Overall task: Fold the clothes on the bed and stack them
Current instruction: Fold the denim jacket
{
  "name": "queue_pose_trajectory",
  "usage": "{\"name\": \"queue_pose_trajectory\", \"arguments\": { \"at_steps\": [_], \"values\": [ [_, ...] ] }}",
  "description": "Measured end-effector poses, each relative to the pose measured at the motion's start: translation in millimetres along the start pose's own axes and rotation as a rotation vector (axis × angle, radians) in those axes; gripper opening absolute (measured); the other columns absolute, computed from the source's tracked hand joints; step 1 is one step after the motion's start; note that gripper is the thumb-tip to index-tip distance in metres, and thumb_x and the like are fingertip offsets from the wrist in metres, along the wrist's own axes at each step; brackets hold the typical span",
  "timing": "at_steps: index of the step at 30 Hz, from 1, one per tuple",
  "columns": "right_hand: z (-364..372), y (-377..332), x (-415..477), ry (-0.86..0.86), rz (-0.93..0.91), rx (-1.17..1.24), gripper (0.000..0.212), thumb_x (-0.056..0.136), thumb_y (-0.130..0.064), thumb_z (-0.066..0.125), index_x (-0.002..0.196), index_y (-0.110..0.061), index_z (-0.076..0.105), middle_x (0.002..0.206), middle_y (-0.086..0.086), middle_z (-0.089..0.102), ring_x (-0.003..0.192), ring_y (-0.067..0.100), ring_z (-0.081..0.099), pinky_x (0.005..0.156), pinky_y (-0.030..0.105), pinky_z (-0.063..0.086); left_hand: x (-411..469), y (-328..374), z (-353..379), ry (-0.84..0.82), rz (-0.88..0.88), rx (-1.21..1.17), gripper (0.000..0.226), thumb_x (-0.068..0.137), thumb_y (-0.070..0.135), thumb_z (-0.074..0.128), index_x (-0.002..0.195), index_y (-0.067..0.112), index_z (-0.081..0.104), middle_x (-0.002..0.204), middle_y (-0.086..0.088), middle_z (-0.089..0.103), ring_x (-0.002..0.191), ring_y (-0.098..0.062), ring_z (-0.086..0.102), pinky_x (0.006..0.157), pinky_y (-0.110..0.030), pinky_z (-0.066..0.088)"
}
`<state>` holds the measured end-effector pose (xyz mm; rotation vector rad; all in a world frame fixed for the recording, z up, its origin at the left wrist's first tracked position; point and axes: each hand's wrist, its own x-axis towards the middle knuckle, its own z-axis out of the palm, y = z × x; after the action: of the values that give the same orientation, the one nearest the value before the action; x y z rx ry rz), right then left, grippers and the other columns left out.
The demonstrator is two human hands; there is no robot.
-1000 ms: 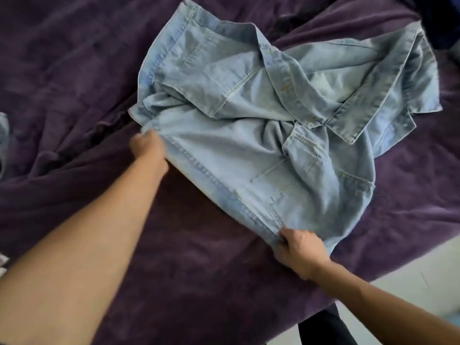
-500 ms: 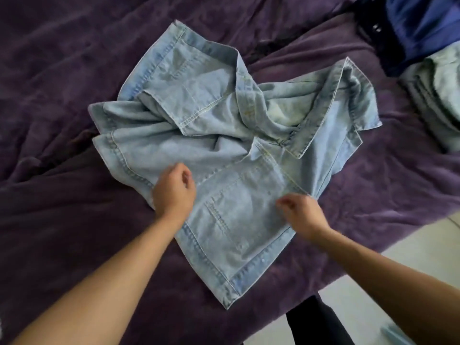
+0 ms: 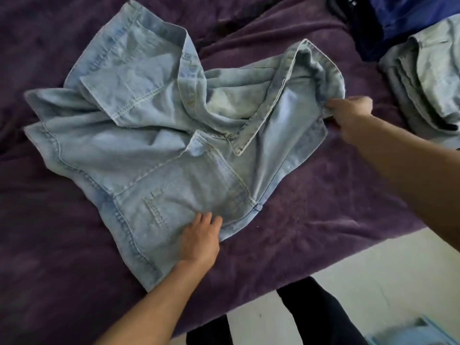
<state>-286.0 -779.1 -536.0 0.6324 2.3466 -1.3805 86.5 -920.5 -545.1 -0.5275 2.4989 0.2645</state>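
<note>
The pale denim shirt lies crumpled across the middle of the frame on the purple bed. It is not yet folded: its collar and front panels are twisted over one another.

Your left hand, at lower centre, rests on the near hem beside a pocket. Its grip is spread, with the fingers straight and pressing the cloth to the bed. Your right hand, right of centre, has its grip pinching the shirt's right edge and holds it out towards the right side of the frame.

In the upper right corner sits a pile of clothes. Its pale grey-green piece looks folded, and a dark blue garment lies behind it, so part of the work seems done.

By my reading you are at the straightening stage for this shirt. What is left is to spread it flat, bring the sides in, fold it over and set it on the pile. Whether more loose clothes wait outside the frame, I cannot tell.
</note>
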Motion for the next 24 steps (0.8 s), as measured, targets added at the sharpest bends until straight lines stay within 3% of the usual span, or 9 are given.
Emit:
{"name": "queue_pose_trajectory", "arguments": {
  "at_steps": [3, 5, 9, 11, 13, 17, 19, 21, 24],
  "values": [
    [-56, 3, -4, 0.099, -0.134, -0.131, 0.022, 0.070, -0.028, 0.068, 0.060, -0.018, 0.051, 0.064, 0.000, 0.052, 0.060, 0.013, 0.046, 0.053, 0.030, 0.037, -8, 1, -18, 0.013, -0.039, -0.161, 0.028, 0.085, 0.007, 0.050, 0.111, 0.015, 0.058, 0.111, -0.001, 0.054, 0.108, -0.022, 0.052, 0.076, -0.039, 0.047],
    [-102, 25, -9, 0.116, -0.159, -0.345, 0.021, 0.074, -0.029, 0.064, 0.065, -0.011, 0.055, 0.059, 0.004, 0.052, 0.067, 0.020, 0.053, 0.060, 0.032, 0.035, -15, 9, -27, 0.037, -0.017, -0.221, 0.021, 0.081, 0.004, 0.052, 0.097, 0.015, 0.060, 0.100, 0.000, 0.055, 0.098, -0.023, 0.056, 0.067, -0.037, 0.045],
    [-137, 59, -18, 0.001, -0.154, -0.872, 0.038, 0.081, -0.029, 0.065, 0.108, -0.004, 0.054, 0.109, 0.028, 0.060, 0.105, 0.044, 0.056, 0.083, 0.047, 0.044, -22, 29, -27, -0.164, 0.038, -0.127, 0.025, 0.082, 0.011, 0.047, 0.101, 0.023, 0.057, 0.107, 0.002, 0.052, 0.110, -0.021, 0.048, 0.085, -0.033, 0.038],
    [-123, 52, -24, -0.005, -0.420, -0.991, 0.061, 0.077, -0.029, 0.070, 0.129, -0.013, 0.041, 0.130, 0.023, 0.048, 0.118, 0.042, 0.045, 0.092, 0.052, 0.038, -25, 29, -18, -0.259, 0.006, -0.066, 0.032, 0.085, 0.017, 0.046, 0.115, 0.025, 0.056, 0.119, 0.000, 0.047, 0.118, -0.022, 0.041, 0.094, -0.035, 0.034],
    [-92, 41, -44, -0.064, -0.862, -1.029, 0.081, 0.069, -0.030, 0.076, 0.138, -0.022, 0.036, 0.142, 0.015, 0.039, 0.129, 0.036, 0.034, 0.099, 0.053, 0.032, -28, 26, -7, -0.295, -0.031, -0.090, 0.045, 0.085, 0.014, 0.045, 0.127, 0.028, 0.052, 0.126, 0.000, 0.042, 0.122, -0.023, 0.039, 0.100, -0.037, 0.034],
    [-6, 28, -112, -0.533, -1.311, -1.269, 0.087, 0.075, -0.031, 0.071, 0.148, -0.029, 0.024, 0.159, 0.010, 0.015, 0.147, 0.030, 0.005, 0.115, 0.056, 0.009, -30, 24, 2, -0.265, -0.062, -0.169, 0.045, 0.084, 0.014, 0.045, 0.124, 0.031, 0.052, 0.124, 0.005, 0.042, 0.120, -0.020, 0.043, 0.098, -0.038, 0.039],
    [21, 29, -124, -0.649, -1.320, -1.304, 0.055, 0.087, -0.029, 0.058, 0.139, -0.027, 0.041, 0.150, 0.006, 0.036, 0.143, 0.024, 0.024, 0.116, 0.048, 0.009, -29, 20, 1, -0.280, -0.066, -0.231, 0.042, 0.086, 0.018, 0.047, 0.125, 0.030, 0.053, 0.123, 0.004, 0.045, 0.117, -0.020, 0.046, 0.096, -0.036, 0.041],
    [25, 14, -115, -0.558, -1.166, -1.014, 0.025, 0.091, -0.026, 0.051, 0.112, -0.017, 0.060, 0.112, 0.008, 0.066, 0.109, 0.029, 0.059, 0.094, 0.038, 0.035, -27, 14, -6, -0.265, -0.112, -0.309, 0.040, 0.087, 0.018, 0.048, 0.125, 0.027, 0.057, 0.123, 0.002, 0.052, 0.116, -0.021, 0.051, 0.095, -0.034, 0.042],
    [-17, -11, -70, -0.309, -0.956, -0.684, 0.023, 0.089, -0.028, 0.046, 0.090, -0.006, 0.054, 0.072, 0.023, 0.062, 0.064, 0.042, 0.058, 0.057, 0.036, 0.035, -15, 3, -34, -0.038, -0.203, -0.386, 0.030, 0.088, 0.014, 0.049, 0.111, 0.018, 0.067, 0.110, -0.006, 0.063, 0.105, -0.028, 0.060, 0.087, -0.037, 0.047]
  ]
}}
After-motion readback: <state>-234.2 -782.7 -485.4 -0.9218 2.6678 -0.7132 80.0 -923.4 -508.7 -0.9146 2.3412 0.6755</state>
